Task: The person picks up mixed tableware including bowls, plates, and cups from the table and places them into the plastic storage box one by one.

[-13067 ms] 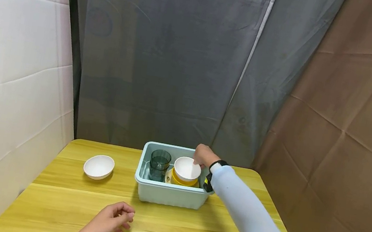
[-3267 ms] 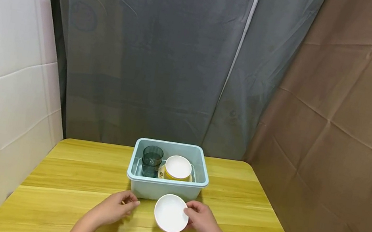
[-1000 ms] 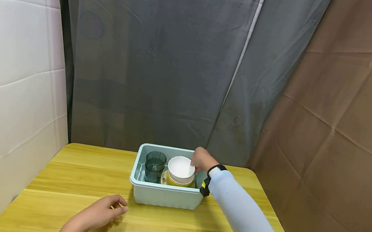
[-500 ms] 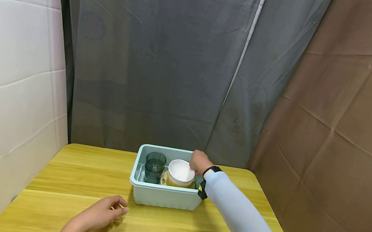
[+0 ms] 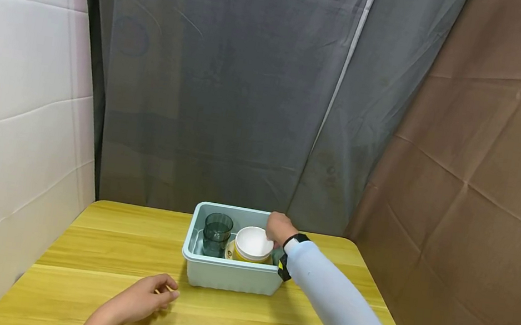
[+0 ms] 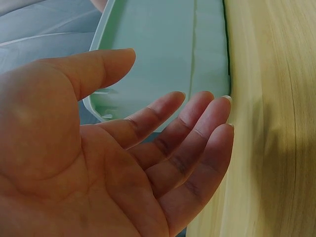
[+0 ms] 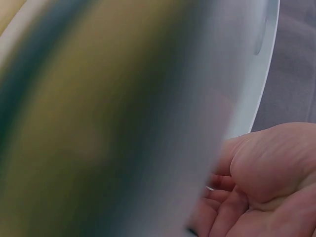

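Note:
In the head view a white bowl (image 5: 253,242) sits at the top of a stack inside a light blue-green plastic bin (image 5: 233,279). Another white rim and a yellow bowl (image 5: 246,258) show beneath it. My right hand (image 5: 280,228) reaches over the bin's right side and pinches the top bowl's right edge; its fingertips are mostly hidden. Close up in the right wrist view, the stack is a blur of yellow and white beside my right hand (image 7: 271,182). My left hand (image 5: 139,297) hovers over the table in front of the bin, palm up in its wrist view, holding nothing.
Dark, see-through cups (image 5: 216,234), one stacked on another, stand in the bin's left part. A patterned plate edge (image 5: 230,249) shows under the bowls. The yellow wooden table (image 5: 127,243) is bounded by a grey curtain (image 5: 225,95) behind and cloth walls at both sides.
The white bowl on the table's left earlier is gone from there. My right hand carried a white bowl from before the bin onto the stack, lowering it slightly over the last second.

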Available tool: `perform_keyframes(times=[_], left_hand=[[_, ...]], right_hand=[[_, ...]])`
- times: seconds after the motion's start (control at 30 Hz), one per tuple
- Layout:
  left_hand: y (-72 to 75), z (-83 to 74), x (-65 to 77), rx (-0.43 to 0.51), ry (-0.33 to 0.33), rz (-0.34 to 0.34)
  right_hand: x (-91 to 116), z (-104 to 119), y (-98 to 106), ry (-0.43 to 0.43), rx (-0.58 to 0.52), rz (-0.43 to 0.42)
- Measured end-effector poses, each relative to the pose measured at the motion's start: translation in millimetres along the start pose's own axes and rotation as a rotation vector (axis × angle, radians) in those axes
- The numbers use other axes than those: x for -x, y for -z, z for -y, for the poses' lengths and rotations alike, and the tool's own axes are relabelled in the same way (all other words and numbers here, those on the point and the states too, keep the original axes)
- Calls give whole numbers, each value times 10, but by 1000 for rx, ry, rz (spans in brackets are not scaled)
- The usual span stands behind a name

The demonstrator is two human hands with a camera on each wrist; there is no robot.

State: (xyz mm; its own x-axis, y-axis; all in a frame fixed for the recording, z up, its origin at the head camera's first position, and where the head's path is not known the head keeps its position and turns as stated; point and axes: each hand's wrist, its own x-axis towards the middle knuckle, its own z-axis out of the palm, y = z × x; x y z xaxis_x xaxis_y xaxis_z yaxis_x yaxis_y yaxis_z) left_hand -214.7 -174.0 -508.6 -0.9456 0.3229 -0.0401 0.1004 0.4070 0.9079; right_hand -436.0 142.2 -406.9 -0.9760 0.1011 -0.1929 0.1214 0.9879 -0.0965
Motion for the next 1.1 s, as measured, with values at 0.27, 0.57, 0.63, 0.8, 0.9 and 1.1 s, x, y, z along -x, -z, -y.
perform_keyframes(times=[0.27, 0.57, 0.63, 0.8, 0.9, 1.1], left_hand=[[16, -1, 15, -14, -18, -5], [87, -114, 0, -104, -1, -62], [103, -139, 3, -120, -2, -77], [152, -195, 25, -157, -9, -120], [186, -232, 39, -170, -14, -152], [243, -291, 46, -206, -42, -205]], right_hand=[[93, -58, 47, 78, 8, -26], [466, -262, 274, 254, -187, -71], [597, -359, 308, 293, -257, -91], [945, -691, 301, 370, -502, -149], [1140, -918, 221, 396, -656, -135], [1459, -1370, -3, 403, -859, -102]])
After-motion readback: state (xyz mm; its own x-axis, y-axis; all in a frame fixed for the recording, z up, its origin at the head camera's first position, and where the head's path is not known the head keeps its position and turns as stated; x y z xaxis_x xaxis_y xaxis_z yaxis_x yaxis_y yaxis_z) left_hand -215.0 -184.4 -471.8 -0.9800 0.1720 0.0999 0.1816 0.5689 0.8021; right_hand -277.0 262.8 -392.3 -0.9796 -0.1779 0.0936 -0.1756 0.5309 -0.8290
